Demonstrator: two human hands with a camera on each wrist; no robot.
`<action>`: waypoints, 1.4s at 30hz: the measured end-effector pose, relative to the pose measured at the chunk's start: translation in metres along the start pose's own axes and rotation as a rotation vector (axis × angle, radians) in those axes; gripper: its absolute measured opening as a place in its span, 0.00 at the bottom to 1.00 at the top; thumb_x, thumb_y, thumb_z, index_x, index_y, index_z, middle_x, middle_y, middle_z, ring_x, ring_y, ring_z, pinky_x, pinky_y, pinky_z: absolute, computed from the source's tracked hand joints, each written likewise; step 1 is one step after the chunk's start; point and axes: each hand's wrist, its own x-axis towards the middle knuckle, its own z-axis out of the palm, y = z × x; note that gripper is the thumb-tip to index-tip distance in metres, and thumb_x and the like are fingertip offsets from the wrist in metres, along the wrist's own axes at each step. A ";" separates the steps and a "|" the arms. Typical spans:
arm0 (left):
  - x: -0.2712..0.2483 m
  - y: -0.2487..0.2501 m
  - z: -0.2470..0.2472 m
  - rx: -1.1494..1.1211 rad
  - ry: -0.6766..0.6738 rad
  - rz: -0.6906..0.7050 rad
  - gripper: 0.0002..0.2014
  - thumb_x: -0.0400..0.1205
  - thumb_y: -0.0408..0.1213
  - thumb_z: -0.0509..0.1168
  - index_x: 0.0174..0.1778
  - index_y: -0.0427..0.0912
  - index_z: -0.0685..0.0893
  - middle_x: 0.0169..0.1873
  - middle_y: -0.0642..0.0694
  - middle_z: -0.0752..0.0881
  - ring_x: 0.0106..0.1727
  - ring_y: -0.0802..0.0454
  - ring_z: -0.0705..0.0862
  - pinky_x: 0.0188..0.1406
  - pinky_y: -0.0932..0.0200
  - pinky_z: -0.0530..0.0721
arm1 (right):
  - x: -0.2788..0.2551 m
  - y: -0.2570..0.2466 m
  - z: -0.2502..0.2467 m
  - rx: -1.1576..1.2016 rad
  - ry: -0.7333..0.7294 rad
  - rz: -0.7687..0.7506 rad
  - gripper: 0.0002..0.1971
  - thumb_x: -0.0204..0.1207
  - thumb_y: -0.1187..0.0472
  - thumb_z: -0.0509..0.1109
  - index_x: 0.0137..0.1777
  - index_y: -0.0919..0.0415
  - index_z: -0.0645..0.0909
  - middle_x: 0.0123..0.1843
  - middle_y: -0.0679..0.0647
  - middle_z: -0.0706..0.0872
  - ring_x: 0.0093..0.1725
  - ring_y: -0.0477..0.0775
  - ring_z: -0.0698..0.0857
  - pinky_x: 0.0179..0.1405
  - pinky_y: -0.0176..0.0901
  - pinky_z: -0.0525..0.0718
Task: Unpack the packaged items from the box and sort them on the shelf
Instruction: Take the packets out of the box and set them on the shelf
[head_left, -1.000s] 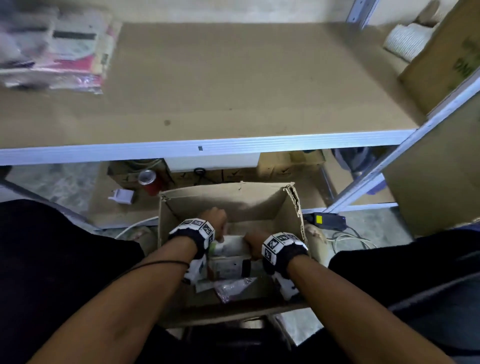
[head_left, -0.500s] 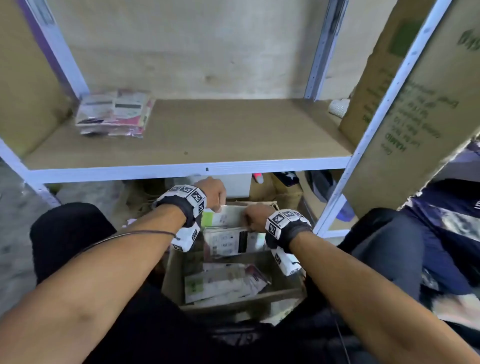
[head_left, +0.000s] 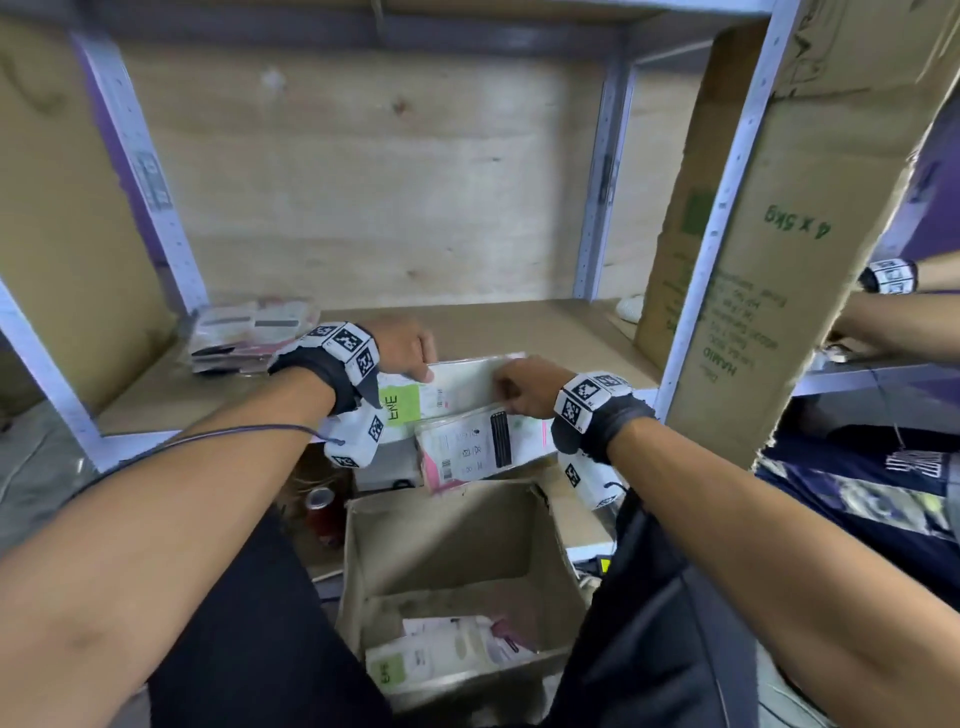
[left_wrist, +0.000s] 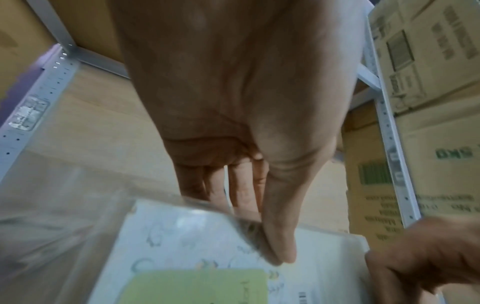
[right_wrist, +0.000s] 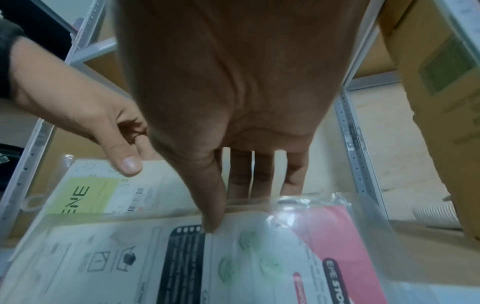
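Both hands hold flat plastic-wrapped packages at the front edge of the wooden shelf (head_left: 519, 327). My left hand (head_left: 423, 371) pinches a white package with a green label (head_left: 457, 387), thumb on top and fingers beneath (left_wrist: 241, 191). My right hand (head_left: 501, 387) pinches a white and pink package (head_left: 480, 447) the same way, its thumb (right_wrist: 211, 205) pressing the clear wrap. The pink package (right_wrist: 259, 263) overlaps the near edge of the green-label package (right_wrist: 85, 193). Below stands the open cardboard box (head_left: 457, 535) with more packages (head_left: 441, 657) at its bottom.
A stack of similar packages (head_left: 249, 332) lies at the shelf's left end. A tall cardboard carton (head_left: 753, 312) and a white ribbed item (head_left: 631, 309) stand at the right. A red can (head_left: 322, 506) sits under the shelf. Another person's arm (head_left: 893, 280) shows at far right.
Both hands rose out of the box, each with a package, and now hold them at shelf level. The view tilted upward toward the shelf.
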 end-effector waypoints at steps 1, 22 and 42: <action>-0.001 -0.002 -0.008 -0.022 0.017 -0.009 0.11 0.79 0.41 0.75 0.55 0.42 0.87 0.49 0.48 0.90 0.52 0.48 0.87 0.58 0.52 0.83 | 0.003 0.003 -0.007 0.003 0.013 0.003 0.07 0.76 0.67 0.71 0.53 0.65 0.82 0.53 0.59 0.87 0.51 0.59 0.84 0.47 0.43 0.77; 0.050 -0.173 -0.024 -0.690 0.480 -0.340 0.10 0.83 0.32 0.69 0.59 0.33 0.87 0.54 0.36 0.88 0.55 0.41 0.86 0.63 0.48 0.83 | 0.121 0.049 -0.036 0.612 0.119 0.076 0.03 0.82 0.66 0.69 0.52 0.61 0.78 0.42 0.54 0.83 0.43 0.49 0.78 0.44 0.35 0.75; 0.110 -0.311 -0.032 -0.760 0.751 -0.727 0.14 0.81 0.35 0.68 0.62 0.36 0.87 0.62 0.36 0.87 0.64 0.40 0.85 0.66 0.54 0.82 | 0.287 -0.038 0.029 1.616 0.052 0.281 0.10 0.86 0.71 0.62 0.41 0.65 0.79 0.40 0.60 0.86 0.37 0.56 0.86 0.30 0.39 0.88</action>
